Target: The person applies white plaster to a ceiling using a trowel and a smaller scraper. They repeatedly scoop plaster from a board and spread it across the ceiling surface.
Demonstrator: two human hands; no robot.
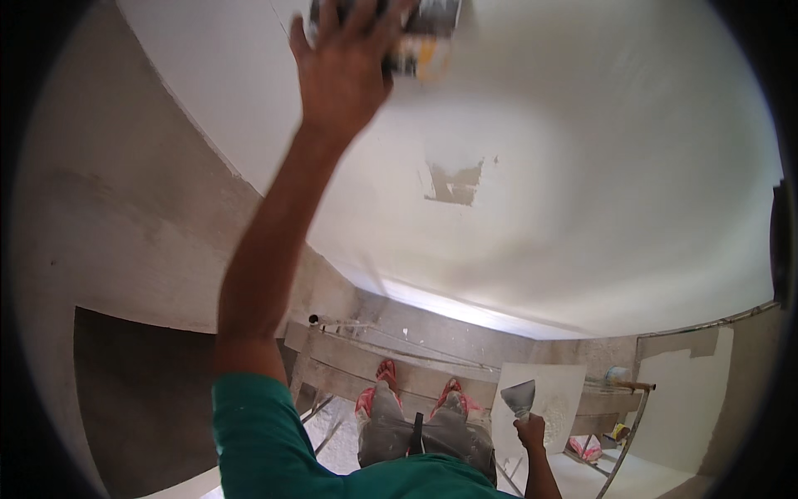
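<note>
My left arm reaches up, with my left hand [342,75] at the top of the view, its fingers spread over a flat dark piece with white and orange patches [424,51]. That piece lies against the pale plastered surface [582,150]; motion blur and the picture's edge hide its exact kind. Low on the right, my right hand [529,431] is wrapped round the handle of a putty knife [519,397], its wide grey blade pointing up. Below the left hand, a ragged grey-brown patch [455,183] shows in the white coat.
I stand on scaffold planks [341,366] framed by metal tubes [632,441]. A whitish board [553,391] stands behind the putty knife. A small pale tub [617,374] rests on the right planks; a red-and-white bag [586,447] lies lower. A dark opening [150,399] is at left.
</note>
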